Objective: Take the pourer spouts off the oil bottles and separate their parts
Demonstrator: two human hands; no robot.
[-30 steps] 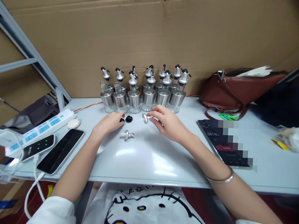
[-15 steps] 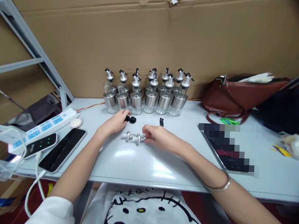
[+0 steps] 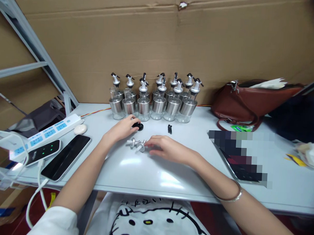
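Observation:
My left hand [image 3: 124, 128] is at the black round stoppers [image 3: 139, 126] on the table, its thumb and forefinger closed around one, with part of them hidden beneath the fingers. My right hand [image 3: 165, 148], fingers apart, is beside two silvery pourer spouts [image 3: 140, 147] lying on their sides; a fingertip reaches the nearer one. Small black flip caps [image 3: 169, 128] lie beyond my right hand. Behind these stand two rows of glass oil bottles [image 3: 143, 104] with steel sleeves. Most carry pourer tops; the two front-left ones show bare necks.
A power strip [image 3: 48, 135], a white round case [image 3: 80, 129], a phone [image 3: 66, 157] and a lit black device [image 3: 43, 153] with cables lie left. To the right are a brown bag [image 3: 241, 100] and a dark tablet [image 3: 235, 157]. Cardboard [image 3: 150, 37] stands behind.
My left hand has shifted right over the black stoppers. My right hand has loosened from the pourer spout, which has turned and lies slightly further left. The flip caps are now fully visible.

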